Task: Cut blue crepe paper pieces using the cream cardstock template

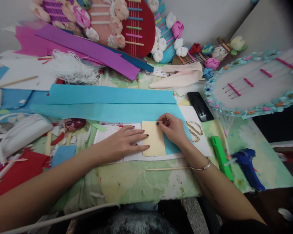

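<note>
A pale yellow rectangular card [153, 143] lies over blue sheet material [107, 112] and white paper in front of me. My left hand [127, 141] is spread flat, with its fingertips on the card's left edge. At the card's upper right, my right hand [170, 128] is curled into a pinch, a dark thumbnail over the card; whatever is between the fingers is hidden. Gold-handled scissors [196, 131] rest just right of that hand, their blades out of sight. Below the card lies a thin wooden stick [166, 168], partly behind my right wrist.
To the right are a black phone [200, 105], a green cutter-like tool [221, 157] and a blue glue gun [250, 169]. A flower-rimmed round fan-like piece [252, 87] stands behind them. Purple sheets [88, 48] and white string [72, 68] lie at the back left; red scraps [21, 172] at left.
</note>
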`<state>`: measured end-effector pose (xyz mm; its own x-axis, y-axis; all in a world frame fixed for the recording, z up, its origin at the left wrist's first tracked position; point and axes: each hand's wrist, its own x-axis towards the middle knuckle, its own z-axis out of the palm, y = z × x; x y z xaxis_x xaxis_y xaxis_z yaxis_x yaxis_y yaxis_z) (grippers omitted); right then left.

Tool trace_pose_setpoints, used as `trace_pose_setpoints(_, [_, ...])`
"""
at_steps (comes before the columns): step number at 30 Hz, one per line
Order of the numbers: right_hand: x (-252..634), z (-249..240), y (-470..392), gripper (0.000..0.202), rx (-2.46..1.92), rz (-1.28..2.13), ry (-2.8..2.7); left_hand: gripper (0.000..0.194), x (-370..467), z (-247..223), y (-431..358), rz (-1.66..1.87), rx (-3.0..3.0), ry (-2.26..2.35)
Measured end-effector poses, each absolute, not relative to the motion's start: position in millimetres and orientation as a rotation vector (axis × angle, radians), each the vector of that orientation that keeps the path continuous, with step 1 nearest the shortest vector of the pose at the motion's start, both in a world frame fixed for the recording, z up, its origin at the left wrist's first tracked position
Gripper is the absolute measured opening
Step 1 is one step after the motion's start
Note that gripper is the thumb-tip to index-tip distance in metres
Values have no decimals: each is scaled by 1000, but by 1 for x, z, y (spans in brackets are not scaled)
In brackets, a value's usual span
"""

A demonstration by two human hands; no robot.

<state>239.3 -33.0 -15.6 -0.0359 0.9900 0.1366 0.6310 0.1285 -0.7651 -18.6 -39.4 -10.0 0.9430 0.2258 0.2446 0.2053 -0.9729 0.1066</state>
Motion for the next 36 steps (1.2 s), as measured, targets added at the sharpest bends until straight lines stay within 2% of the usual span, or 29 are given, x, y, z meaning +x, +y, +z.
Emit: trace_pose_setpoints(36, [242, -19, -31, 8, -1551, 714, -1764, 40, -18, -15, -36, 496, 2979, 280])
